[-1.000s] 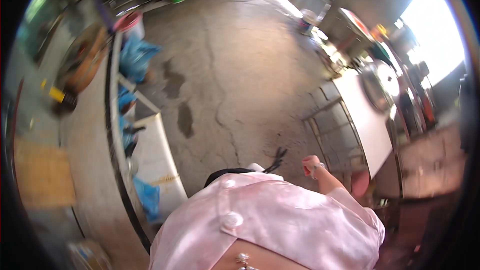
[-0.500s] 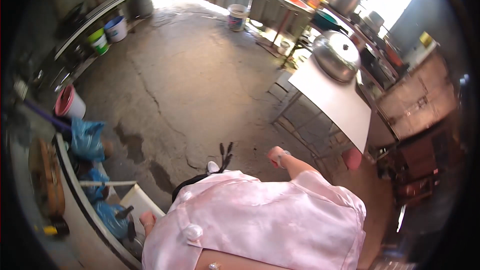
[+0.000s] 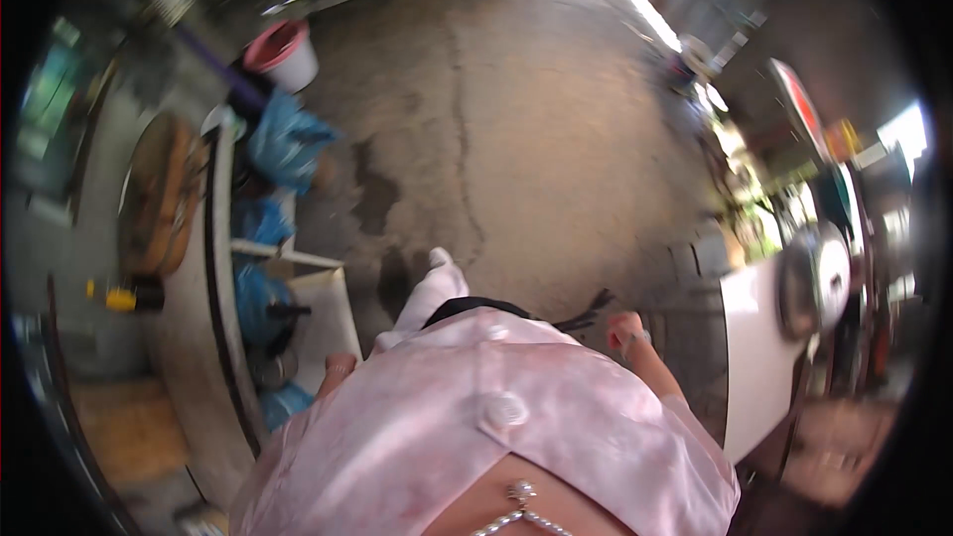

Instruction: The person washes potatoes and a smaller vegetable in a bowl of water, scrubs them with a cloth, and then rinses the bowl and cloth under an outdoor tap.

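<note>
Both arms [image 3: 657, 371] hang low: left hand [image 3: 340, 364] near a white panel [image 3: 328, 306], finger state impossible to tell; right hand [image 3: 623, 330], fingers curled together, left of the white table [image 3: 759, 347], apart from it.

Left hand [image 3: 340, 362] now showing (unseen one second ago); pale trouser leg [image 3: 429, 295] stretched forward.

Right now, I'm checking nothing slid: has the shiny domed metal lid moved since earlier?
No; the lid still sits at the far end of the rectangular white table.
</note>
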`<state>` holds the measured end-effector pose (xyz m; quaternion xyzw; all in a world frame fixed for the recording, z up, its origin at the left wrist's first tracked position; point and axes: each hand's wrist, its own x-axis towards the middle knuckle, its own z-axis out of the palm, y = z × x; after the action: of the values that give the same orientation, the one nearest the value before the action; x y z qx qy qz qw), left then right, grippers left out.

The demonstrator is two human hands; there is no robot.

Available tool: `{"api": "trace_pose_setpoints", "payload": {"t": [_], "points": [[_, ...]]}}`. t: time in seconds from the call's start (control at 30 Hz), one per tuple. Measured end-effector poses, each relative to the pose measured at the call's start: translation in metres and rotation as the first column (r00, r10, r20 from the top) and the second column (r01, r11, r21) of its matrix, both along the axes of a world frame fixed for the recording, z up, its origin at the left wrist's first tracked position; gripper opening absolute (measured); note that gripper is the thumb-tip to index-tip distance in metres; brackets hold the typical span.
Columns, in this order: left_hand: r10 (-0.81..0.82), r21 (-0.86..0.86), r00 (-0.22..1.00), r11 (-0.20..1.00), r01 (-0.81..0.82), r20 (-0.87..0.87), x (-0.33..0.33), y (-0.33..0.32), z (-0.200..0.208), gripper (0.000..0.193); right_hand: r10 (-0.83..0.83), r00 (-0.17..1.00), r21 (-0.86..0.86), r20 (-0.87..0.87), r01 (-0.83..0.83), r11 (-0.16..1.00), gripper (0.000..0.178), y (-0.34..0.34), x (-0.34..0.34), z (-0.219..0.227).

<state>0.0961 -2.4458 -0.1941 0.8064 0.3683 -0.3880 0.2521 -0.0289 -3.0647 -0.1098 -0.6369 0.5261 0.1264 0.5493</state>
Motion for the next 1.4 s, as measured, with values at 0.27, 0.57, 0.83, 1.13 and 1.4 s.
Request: {"api": "trace_pose_setpoints", "payload": {"t": [0.27,0.57,0.83,1.13,1.4], "points": [[0.420,-0.132,0.895,0.905,-0.403,0.147,0.094,-0.048,0.021,0.007,0.750,0.615,-0.205,-0.242,-0.788,0.580,0.012,-0.147,-0.001,-0.178],[0.018,-0.087,0.994,0.996,-0.009,0.105,0.222,-0.052,0.040,0.009,0.108,0.978,-0.153,-0.176,-0.136,0.979,0.018,-0.085,0.302,0.052],[0.617,-0.355,0.711,0.782,-0.511,0.336,0.340,-0.064,0.064,0.014,0.435,0.872,-0.014,-0.222,-0.449,0.893,0.017,-0.047,0.486,0.050],[0.233,0.073,0.962,0.967,-0.245,0.145,0.381,-0.105,0.037,0.010,0.608,0.766,-0.012,-0.208,-0.624,0.782,0.020,-0.109,0.686,0.019],[0.700,-0.125,0.687,0.712,-0.691,0.195,0.435,-0.139,0.029,0.013,0.620,0.781,0.090,-0.081,-0.613,0.785,0.017,-0.098,0.943,0.028]]}}
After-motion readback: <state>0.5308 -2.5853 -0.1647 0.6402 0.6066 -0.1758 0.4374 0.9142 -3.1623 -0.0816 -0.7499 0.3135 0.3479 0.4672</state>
